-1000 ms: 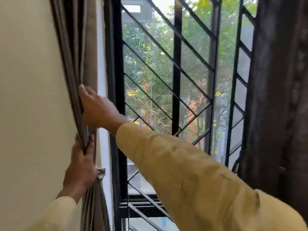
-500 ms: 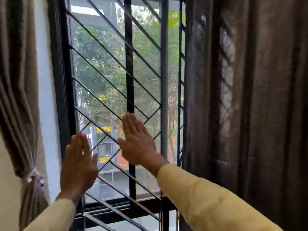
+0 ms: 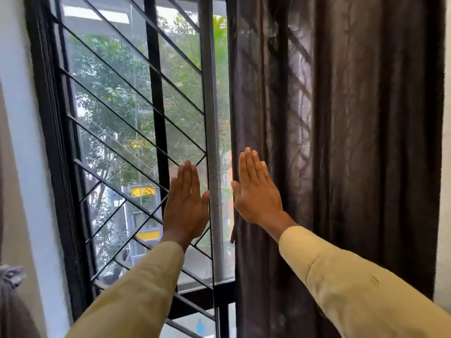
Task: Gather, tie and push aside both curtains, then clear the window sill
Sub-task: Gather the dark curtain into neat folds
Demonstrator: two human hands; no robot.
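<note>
Landmark: the grey upright (image 3: 211,118) of the window, running top to bottom near mid-frame.

Left grip (image 3: 185,208): just left of the grey upright, raised and flat. Fingers are straight and pressed together, pointing up, and the thumb tip overlaps the upright's edge. Holding nothing. It sits in front of the black grille (image 3: 117,111); can't tell whether it touches.

Right grip (image 3: 256,191): just right of the grey upright, a bit higher than the left one. Same pose: flat, fingers straight and together, back of the hand toward the camera. Holding nothing. It sits over the inner edge of the right curtain (image 3: 353,142); can't tell if the palm is actually pressing the cloth.

Right curtain: dark brown and semi-sheer, hanging loose in vertical folds. It covers everything right of the grey upright, and the grille pattern shows through the fabric. Not gathered, not tied.

Left curtain (image 3: 9,303): far left of the grey upright, at the bottom corner, mostly cut off. The grey cloth is bunched, with a knot-like lump at the top of the bunch.

Left sleeve (image 3: 136,296) and right sleeve (image 3: 353,289): pale yellow, coming up from below on either side of the grey upright.

The glass left of the grey upright is uncovered, with trees and a building outside.
</note>
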